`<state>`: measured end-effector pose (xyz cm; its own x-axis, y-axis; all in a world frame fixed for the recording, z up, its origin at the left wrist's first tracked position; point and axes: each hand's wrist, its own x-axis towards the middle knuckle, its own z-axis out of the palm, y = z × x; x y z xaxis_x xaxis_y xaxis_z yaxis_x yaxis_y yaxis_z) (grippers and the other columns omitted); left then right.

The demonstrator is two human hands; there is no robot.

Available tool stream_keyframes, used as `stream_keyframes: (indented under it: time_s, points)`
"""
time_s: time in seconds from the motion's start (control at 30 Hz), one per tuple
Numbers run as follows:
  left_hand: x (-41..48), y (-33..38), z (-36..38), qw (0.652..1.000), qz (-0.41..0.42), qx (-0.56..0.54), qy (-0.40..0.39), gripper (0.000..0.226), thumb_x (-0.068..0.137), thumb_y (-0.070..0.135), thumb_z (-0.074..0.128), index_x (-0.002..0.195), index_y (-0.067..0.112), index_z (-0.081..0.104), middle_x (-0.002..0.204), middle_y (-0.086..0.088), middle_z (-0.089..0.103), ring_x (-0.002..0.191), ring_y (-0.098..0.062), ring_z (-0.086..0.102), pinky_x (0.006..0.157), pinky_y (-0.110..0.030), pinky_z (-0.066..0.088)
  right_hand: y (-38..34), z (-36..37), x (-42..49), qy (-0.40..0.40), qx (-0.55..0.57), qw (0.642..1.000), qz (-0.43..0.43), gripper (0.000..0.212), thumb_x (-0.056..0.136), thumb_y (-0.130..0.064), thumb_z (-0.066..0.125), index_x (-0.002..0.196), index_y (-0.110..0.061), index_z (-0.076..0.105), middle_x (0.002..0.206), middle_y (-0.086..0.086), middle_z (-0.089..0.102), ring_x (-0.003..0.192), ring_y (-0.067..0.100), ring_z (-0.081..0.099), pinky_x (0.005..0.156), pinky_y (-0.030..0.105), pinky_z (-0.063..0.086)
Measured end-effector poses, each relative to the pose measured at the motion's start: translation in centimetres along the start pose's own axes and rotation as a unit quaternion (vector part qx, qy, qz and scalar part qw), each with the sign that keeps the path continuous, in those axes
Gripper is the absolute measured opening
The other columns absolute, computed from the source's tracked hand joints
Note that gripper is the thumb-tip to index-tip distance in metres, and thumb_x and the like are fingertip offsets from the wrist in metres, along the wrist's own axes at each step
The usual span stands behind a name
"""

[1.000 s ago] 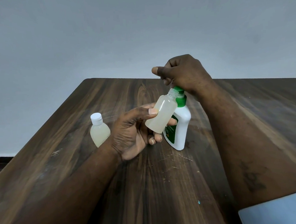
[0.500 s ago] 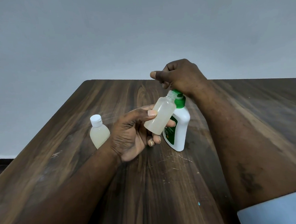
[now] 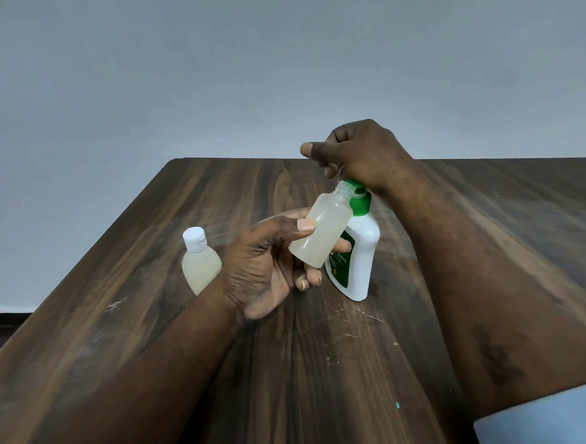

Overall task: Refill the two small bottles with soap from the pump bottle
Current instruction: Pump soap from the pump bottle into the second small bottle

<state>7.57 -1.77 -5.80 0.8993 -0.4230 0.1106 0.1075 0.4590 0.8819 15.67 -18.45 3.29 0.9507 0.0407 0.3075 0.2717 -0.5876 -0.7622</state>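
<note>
The left hand (image 3: 270,267) is raised near the middle of the scene with its palm turned to the right. Thumb and fingers pinch the uncapped small bottle (image 3: 323,233), which is tilted, and the lower fingers curl beneath it. The bare left forearm (image 3: 140,385) comes in from the near left. The right hand (image 3: 359,152) is farther and higher, fingers curled over the top of the pump bottle (image 3: 358,252), thumb pointing left. The right forearm (image 3: 477,279) slants in from the near right.
</note>
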Motion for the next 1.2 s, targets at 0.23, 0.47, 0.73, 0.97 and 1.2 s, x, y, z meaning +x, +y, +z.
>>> stream_keyframes:
  time_s: [0.23,0.47,0.73,0.97,1.2]
  points:
    - [0.21,-0.26,-0.17,1.000,0.000,-0.002,0.000,0.056,0.077,0.031,0.065,0.128,0.008,0.065,0.109,-0.032,0.069,0.061,-0.025,0.055,0.048,-0.028,0.042,0.16,-0.18,-0.01,0.002,0.004,1.000,-0.007,0.047,0.086,-0.049,0.081,0.087,-0.003,0.074,0.066,-0.004,0.071,0.050,-0.001,0.056,0.055,0.017,0.044]
    - [0.09,0.09,0.24,1.000,0.009,0.002,-0.025,0.036,0.085,0.025,0.053,0.109,0.018,0.079,0.103,-0.026,0.072,0.056,-0.023,0.055,0.047,-0.027,0.038,-0.30,-0.56,-0.08,0.011,0.005,1.000,-0.019,0.042,0.087,-0.048,0.080,0.080,-0.008,0.071,0.065,-0.005,0.071,0.052,0.000,0.057,0.057,0.020,0.045]
    - [0.10,-0.18,-0.08,1.000,0.002,0.001,-0.013,0.048,0.078,0.031,0.065,0.121,0.010,0.071,0.107,-0.030,0.069,0.061,-0.025,0.055,0.048,-0.028,0.041,0.13,-0.08,0.04,-0.010,0.009,1.000,0.006,0.040,0.086,-0.049,0.080,0.081,-0.009,0.075,0.065,-0.004,0.071,0.048,-0.001,0.054,0.058,0.020,0.043]
    - [0.13,-0.08,0.12,1.000,0.002,-0.001,-0.019,0.042,0.078,0.030,0.063,0.114,0.015,0.076,0.106,-0.027,0.071,0.063,-0.025,0.054,0.049,-0.028,0.041,-0.16,-0.38,-0.17,-0.006,0.009,1.000,-0.004,0.040,0.087,-0.050,0.080,0.078,-0.012,0.073,0.066,-0.004,0.071,0.049,-0.001,0.056,0.058,0.021,0.044]
    - [0.09,0.11,0.10,1.000,0.013,-0.006,-0.027,0.041,0.079,0.027,0.062,0.114,0.012,0.076,0.104,-0.028,0.071,0.052,-0.023,0.056,0.046,-0.026,0.040,-0.40,-0.44,-0.14,0.001,0.002,1.000,-0.015,0.038,0.087,-0.048,0.079,0.074,-0.014,0.071,0.065,-0.005,0.070,0.049,-0.003,0.056,0.052,0.014,0.042]
